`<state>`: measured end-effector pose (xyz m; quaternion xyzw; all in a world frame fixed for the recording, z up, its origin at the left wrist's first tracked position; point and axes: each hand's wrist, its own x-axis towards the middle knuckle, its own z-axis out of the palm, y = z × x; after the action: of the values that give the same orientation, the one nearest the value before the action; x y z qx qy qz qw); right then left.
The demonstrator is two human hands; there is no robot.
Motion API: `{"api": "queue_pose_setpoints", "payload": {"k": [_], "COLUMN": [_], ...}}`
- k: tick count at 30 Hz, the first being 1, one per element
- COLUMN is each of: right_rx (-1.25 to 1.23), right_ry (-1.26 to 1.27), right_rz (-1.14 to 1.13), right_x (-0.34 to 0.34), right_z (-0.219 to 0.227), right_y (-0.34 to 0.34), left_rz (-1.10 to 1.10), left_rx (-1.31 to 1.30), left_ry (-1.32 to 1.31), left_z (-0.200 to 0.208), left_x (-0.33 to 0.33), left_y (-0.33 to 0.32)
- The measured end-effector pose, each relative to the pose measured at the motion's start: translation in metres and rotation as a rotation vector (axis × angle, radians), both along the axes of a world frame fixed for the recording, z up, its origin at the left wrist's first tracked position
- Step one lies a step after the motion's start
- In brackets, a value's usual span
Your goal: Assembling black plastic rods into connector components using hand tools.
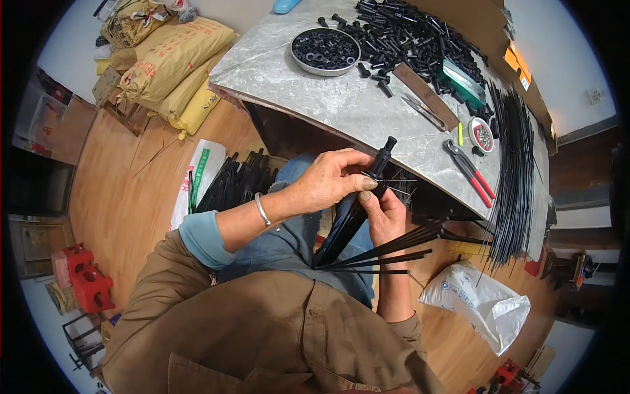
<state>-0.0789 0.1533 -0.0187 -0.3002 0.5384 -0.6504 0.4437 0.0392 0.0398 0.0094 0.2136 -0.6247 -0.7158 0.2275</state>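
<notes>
You had a long glossy black shaft (348,230) angled up from your lap, just in front of the grey marbled stone-look bench (269,75), its stepped black top end (387,146) leaning toward the bench's near edge.

Left hand (331,178): grip closed round the neck just below the top end, likely to stop it turning. Right hand (387,217): grip closed as well, thumb against the shaft right below your left thumb, probably bracing it near the fine wires (397,180) sticking out there. Couldn't tell what each fingertip pinched. Your lap presumably worked as third support; narrow black ribs (394,260) fanned from that end across your right forearm.

Bench layout looked reach-driven. Round metal dish of black rings (321,71) sat toward the bench's left side, heap of black bolt-shaped pieces (407,39) along its back. Bundle of long thin black rods (512,164) lay at its right end, overhanging the near edge, likely down to length. Red-handled cutters (469,172) lay at the near edge, handles toward you, easy grab. Small round tub of tiny metal bits (472,139) was just beside them. More black shafts (239,180) were bunched left of the bench, near your leg.
</notes>
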Motion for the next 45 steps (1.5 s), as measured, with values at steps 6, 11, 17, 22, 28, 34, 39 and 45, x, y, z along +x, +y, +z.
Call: {"api": "queue_pose_setpoints", "payload": {"k": [6, 11, 17, 22, 28, 34, 39, 45], "right_rx": [0.231, 0.193, 0.2, 0.137, 0.146, 0.165, 0.148, 0.136], "right_ry": [0.428, 0.329, 0.154, 0.018, -0.2, 0.023, 0.069, -0.199], "right_rz": [0.209, 0.213, 0.245, 0.241, 0.363, 0.193, 0.149, 0.215], "right_x": [-0.024, -0.026, -0.028, -0.028, -0.038, -0.022, -0.024, -0.028], "right_z": [0.011, 0.013, 0.009, 0.008, -0.006, 0.012, 0.002, -0.008], "right_y": [-0.002, 0.0, -0.001, -0.001, -0.004, 0.001, 0.001, 0.004], "left_rz": [0.155, 0.119, 0.063, 0.126, 0.103, 0.105, 0.178, 0.103], "left_rx": [0.046, 0.13, 0.281, 0.253, 0.172, 0.28, 0.222, 0.353], "left_ry": [0.105, 0.088, 0.116, 0.158, 0.223, 0.198, 0.173, 0.261], "left_z": [-0.014, -0.012, -0.007, -0.017, -0.027, -0.033, -0.031, -0.026], "left_x": [-0.008, -0.006, -0.004, -0.007, -0.012, -0.013, -0.017, -0.018], "left_y": [0.015, 0.016, 0.017, 0.023, 0.022, 0.021, 0.026, 0.028]}}
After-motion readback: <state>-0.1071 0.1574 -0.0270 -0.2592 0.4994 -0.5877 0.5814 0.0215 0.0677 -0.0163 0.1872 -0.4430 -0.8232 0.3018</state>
